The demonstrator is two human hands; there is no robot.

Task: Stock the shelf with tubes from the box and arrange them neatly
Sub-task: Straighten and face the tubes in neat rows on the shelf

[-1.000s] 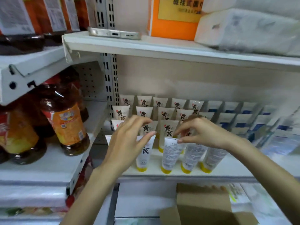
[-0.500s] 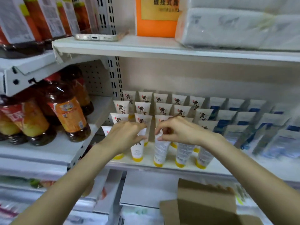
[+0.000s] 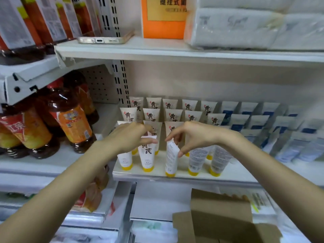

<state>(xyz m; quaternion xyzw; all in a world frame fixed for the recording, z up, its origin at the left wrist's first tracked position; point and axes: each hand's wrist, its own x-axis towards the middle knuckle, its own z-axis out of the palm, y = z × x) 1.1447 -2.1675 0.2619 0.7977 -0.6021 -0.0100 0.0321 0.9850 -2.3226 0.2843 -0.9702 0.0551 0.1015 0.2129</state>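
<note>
Tall open band between the tube tops and the upper shelf (image 3: pixel 175 53); a reach-in fits across the whole width. Yellow-capped tubes (image 3: pixel 191 116) packed in rows back to front, only narrow slots between them. Front row: left grip (image 3: pixel 129 137) pinches labelled tube (image 3: pixel 147 153), right grip (image 3: pixel 192 135) pinches turned tube (image 3: pixel 171 158); small gap between the two. Thin bare strip along the shelf (image 3: pixel 175 176) lip. Bare patch right of the last yellow cap, then blue-label tubes (image 3: pixel 254 120), the front ones leaning. Left side: slotted upright (image 3: pixel 121 81), oil bottles (image 3: pixel 70 120) beyond it. Below: box (image 3: pixel 219 216), flap standing up near the lip.
</note>
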